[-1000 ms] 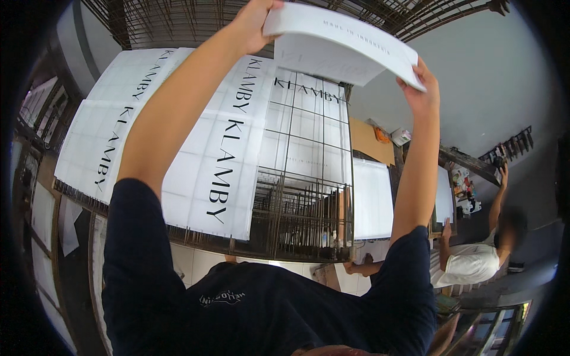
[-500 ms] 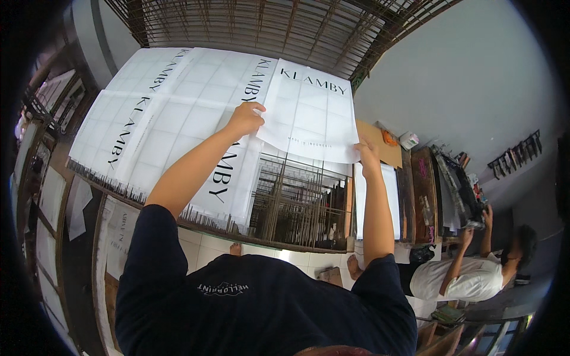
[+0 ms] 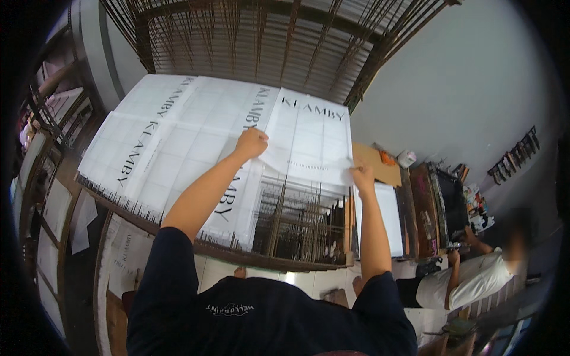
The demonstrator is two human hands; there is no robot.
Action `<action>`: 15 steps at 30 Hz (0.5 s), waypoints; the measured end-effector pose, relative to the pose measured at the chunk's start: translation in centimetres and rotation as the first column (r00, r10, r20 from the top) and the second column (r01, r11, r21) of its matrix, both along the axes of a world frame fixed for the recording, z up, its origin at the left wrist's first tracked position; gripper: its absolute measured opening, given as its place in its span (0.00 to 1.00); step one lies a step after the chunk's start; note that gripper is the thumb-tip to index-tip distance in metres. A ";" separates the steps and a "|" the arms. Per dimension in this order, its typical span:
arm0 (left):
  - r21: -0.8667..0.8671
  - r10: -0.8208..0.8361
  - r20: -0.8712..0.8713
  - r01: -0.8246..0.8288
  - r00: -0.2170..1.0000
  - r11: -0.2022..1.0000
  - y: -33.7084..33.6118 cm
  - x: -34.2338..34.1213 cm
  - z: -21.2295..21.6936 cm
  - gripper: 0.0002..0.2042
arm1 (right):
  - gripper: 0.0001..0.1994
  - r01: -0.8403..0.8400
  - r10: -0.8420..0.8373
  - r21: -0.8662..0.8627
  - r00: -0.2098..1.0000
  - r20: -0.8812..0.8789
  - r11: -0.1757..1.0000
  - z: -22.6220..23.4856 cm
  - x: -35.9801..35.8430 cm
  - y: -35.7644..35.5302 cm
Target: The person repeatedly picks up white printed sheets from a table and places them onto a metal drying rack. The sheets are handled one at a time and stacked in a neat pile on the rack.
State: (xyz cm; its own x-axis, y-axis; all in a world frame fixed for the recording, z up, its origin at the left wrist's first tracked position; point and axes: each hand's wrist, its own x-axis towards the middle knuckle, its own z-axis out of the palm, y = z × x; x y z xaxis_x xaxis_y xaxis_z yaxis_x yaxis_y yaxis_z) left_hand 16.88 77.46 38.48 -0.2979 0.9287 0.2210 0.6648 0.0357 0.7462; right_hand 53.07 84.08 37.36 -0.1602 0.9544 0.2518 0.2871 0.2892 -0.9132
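Note:
A white printed sheet [image 3: 313, 137] with dark lettering along its far edge lies at the far right of a wire drying rack [image 3: 300, 222]. My left hand [image 3: 252, 143] is closed on its near left corner, and my right hand [image 3: 363, 175] pinches the near right corner. Between them the sheet's near edge sags a little. To the left, several similar printed sheets [image 3: 219, 121] cover the rack, edges overlapping. Bare wires show in the gap just below the held sheet.
Raised wire shelves [image 3: 249, 35] slope up beyond the sheets. A cardboard piece [image 3: 380, 166] and a white sheet [image 3: 380, 219] lie right of the rack. Farther right, a co-worker in a white shirt [image 3: 466, 282] reaches toward a dark framed screen [image 3: 449, 199]. More racks stand left.
The held sheet now lies flatter on the rack, and both hands still grip its near corners. My view has tilted, showing more raised shelves. The co-worker's arms have lowered.

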 end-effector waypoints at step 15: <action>-0.149 -0.009 -0.243 -0.029 0.970 0.988 -2.5 1.3 3.2 0.23 | 0.21 0.124 -0.114 -0.054 0.982 0.151 0.991 0.8 0.1 -1.2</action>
State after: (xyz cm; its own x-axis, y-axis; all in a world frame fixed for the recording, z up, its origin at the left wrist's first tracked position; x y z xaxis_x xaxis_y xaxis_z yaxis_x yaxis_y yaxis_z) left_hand 18.18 74.93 41.67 -0.2621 0.9539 0.1461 0.8240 0.1424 0.5484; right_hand 53.15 82.85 38.17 -0.0754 0.9820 0.1733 0.4486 0.1887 -0.8736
